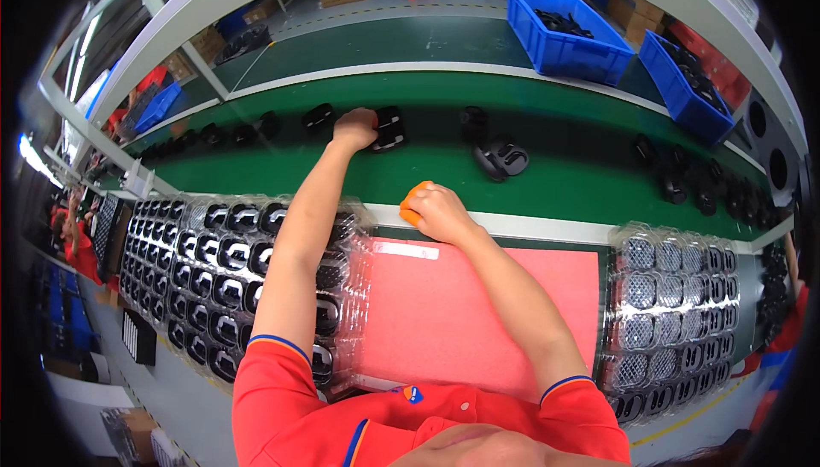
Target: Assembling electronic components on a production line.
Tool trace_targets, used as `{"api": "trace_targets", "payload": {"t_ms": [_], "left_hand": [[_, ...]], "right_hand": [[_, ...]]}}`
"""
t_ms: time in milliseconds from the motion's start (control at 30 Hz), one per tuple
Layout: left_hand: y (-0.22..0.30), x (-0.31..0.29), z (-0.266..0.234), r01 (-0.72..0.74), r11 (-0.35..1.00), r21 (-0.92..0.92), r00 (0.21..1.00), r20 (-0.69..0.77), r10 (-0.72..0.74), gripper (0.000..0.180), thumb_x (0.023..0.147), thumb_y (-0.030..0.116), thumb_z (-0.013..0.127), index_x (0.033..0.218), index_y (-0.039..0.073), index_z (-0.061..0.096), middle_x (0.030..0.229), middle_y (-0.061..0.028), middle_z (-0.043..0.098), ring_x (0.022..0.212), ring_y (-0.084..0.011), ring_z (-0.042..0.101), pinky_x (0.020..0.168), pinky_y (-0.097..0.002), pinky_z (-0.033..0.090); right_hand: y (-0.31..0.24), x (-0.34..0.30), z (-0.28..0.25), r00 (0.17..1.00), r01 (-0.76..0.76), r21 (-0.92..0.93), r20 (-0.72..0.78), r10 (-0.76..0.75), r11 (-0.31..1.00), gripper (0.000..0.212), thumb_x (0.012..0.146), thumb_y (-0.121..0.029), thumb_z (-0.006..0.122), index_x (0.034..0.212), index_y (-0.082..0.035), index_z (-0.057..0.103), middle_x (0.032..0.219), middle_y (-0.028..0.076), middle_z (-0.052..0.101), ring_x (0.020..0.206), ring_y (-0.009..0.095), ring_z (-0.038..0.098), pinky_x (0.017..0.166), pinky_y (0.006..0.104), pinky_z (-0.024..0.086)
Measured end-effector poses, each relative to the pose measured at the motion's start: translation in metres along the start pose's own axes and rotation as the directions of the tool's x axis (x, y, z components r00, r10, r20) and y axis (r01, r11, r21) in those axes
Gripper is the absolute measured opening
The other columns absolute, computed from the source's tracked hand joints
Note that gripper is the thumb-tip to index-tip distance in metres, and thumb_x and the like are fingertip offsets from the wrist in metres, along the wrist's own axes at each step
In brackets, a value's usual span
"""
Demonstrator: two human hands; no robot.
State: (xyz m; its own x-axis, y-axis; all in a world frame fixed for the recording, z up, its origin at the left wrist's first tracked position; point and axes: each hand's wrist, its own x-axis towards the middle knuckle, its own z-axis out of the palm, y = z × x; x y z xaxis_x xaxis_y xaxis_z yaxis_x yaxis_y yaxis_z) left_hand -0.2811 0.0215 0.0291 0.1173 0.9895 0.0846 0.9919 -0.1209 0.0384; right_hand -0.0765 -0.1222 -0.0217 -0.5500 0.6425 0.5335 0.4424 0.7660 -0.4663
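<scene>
My left hand [354, 130] reaches out over the green conveyor belt [342, 168], its fingers closed at the left edge of a black plastic part [389, 129] with small light marks. To the left of it lies a similar black part [319, 117]. Nearer to me, my right hand [441, 213] is wrapped round a bright orange piece [413, 204], mostly hidden by the fingers, its exact kind unclear. This hand is over the belt's pale near rail. Right of the hands, a rounded black housing [502, 158] with two oval openings sits on the belt, with another dark part [473, 122] just beyond.
A pink mat [487, 313] covers the bench before me. Clear plastic trays of black parts [218, 283] stand at left, more trays [670, 313] at right. Several black parts [705, 185] lie along the belt's right. Blue bins [564, 40] stand beyond, under a pale frame.
</scene>
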Motion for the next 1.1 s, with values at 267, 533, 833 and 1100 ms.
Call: {"api": "trace_targets", "payload": {"t_ms": [267,533,833,1100], "left_hand": [[-0.001,0.009,0.01,-0.126,0.988,0.088,0.991,-0.038,0.13,0.019,0.068,0.015,0.061,0.084,0.006,0.067,0.103,-0.0145,0.061,0.095,-0.0302,0.061,0.079,-0.0403,0.051],[-0.006,-0.006,-0.011,-0.164,0.968,0.19,0.977,-0.105,0.186,0.02,0.066,0.017,0.063,0.083,0.008,0.069,0.104,-0.0102,0.059,0.094,-0.0293,0.059,0.079,-0.0387,0.05],[0.007,-0.062,-0.09,-0.233,0.811,0.537,0.937,-0.1,0.335,0.015,0.061,0.013,0.066,0.076,0.009,0.069,0.09,-0.0095,0.063,0.084,-0.0289,0.062,0.07,-0.0371,0.05],[0.021,-0.127,-0.177,0.052,0.946,0.321,0.876,0.441,-0.198,0.023,0.065,0.022,0.065,0.073,0.0,0.066,0.069,-0.0112,0.064,0.061,-0.0233,0.063,0.056,-0.0346,0.049]], "right_hand": [[0.002,0.0,-0.001,1.0,0.014,-0.029,-0.007,-0.014,0.999,0.012,0.075,-0.017,0.064,0.077,-0.006,0.068,0.078,0.01,0.065,0.081,0.027,0.06,0.074,0.0365,0.048],[-0.004,0.004,0.001,0.999,-0.017,-0.028,0.027,0.018,0.999,0.013,0.075,-0.017,0.064,0.077,-0.005,0.068,0.08,0.011,0.066,0.081,0.027,0.06,0.075,0.0372,0.048],[-0.001,0.0,-0.003,0.999,-0.031,-0.026,0.024,0.031,0.999,0.012,0.076,-0.016,0.062,0.078,-0.005,0.068,0.08,0.011,0.066,0.085,0.027,0.06,0.074,0.0375,0.048],[0.001,-0.005,-0.007,0.997,-0.071,-0.016,-0.017,0.071,0.997,0.012,0.076,-0.015,0.062,0.076,-0.004,0.068,0.08,0.012,0.066,0.083,0.028,0.061,0.073,0.0381,0.05]]}}
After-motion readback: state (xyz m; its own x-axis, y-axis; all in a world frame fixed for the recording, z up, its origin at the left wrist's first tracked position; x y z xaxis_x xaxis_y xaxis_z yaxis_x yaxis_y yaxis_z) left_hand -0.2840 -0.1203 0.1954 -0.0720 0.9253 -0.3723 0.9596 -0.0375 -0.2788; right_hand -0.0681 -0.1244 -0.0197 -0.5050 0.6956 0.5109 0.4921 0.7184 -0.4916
